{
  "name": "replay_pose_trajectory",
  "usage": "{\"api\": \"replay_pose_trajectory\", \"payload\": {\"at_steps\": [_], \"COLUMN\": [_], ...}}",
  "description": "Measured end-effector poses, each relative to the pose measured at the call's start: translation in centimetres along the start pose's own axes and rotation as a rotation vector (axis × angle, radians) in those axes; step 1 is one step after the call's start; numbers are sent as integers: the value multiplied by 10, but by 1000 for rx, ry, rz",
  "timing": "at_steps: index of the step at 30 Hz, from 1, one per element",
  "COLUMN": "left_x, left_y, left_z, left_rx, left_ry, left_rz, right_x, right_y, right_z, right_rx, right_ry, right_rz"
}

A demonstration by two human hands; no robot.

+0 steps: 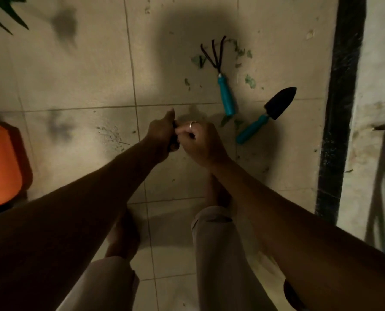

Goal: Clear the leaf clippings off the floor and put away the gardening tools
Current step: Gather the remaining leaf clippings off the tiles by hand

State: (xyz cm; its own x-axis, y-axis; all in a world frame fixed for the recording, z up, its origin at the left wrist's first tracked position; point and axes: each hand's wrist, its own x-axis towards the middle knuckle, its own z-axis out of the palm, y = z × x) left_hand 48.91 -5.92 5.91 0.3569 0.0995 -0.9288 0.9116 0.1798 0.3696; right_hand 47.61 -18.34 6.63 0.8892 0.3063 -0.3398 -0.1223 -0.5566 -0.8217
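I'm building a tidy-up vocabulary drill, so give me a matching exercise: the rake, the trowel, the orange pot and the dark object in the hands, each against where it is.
Things
1. rake
2. trowel
3. orange pot
4. dark object

Places
A. at the left edge of the view
B. held between the left hand and the right hand
C. on the floor, prongs among leaf clippings
D. on the floor, nearest the dark strip on the right

Pairs: 1-C, 2-D, 3-A, 4-B

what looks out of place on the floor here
Green leaf clippings lie scattered on the tiled floor around a hand rake and a trowel, both lying loose there.
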Motion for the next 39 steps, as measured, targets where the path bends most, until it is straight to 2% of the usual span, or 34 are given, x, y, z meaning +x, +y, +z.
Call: {"api": "replay_pose_trajectory", "payload": {"at_steps": [3, 5, 7, 9, 12, 14, 18, 25, 28, 32, 37, 39], "left_x": [10, 15, 17, 20, 28, 32, 39, 34, 35, 48, 75, 83], "left_y": [17, 26, 30, 31, 29, 26, 23, 29, 37, 48, 56, 56], "left_z": [8, 11, 11, 11, 7, 3, -1, 16, 31, 50, 70, 74], "left_rx": [149, 145, 116, 117, 160, 174, 189, 202, 205, 202, 265, 287], "left_ry": [43, 69, 64, 45, 16, -4, -31, -38, -47, -74, -34, -5], "left_rz": [44, 38, 37, 42, 49, 38, 45, 19, 12, 39, 67, 78], "right_x": [16, 32, 50, 64, 80, 88, 97, 95, 97, 113, 132, 132], "right_y": [7, 20, 37, 58, 74, 80, 84, 75, 87, 119, 160, 161], "right_z": [-10, -17, -28, -43, -58, -60, -56, -86, -122, -172, -205, -198], "right_rx": [60, -77, -308, -485, -647, -611, -423, -222, -242, -282, -327, -455], "right_ry": [208, 349, 443, 433, 307, 278, 335, 603, 672, 717, 644, 667], "right_rz": [46, 60, 156, 322, 491, 495, 514, 470, 438, 504, 623, 590]}}
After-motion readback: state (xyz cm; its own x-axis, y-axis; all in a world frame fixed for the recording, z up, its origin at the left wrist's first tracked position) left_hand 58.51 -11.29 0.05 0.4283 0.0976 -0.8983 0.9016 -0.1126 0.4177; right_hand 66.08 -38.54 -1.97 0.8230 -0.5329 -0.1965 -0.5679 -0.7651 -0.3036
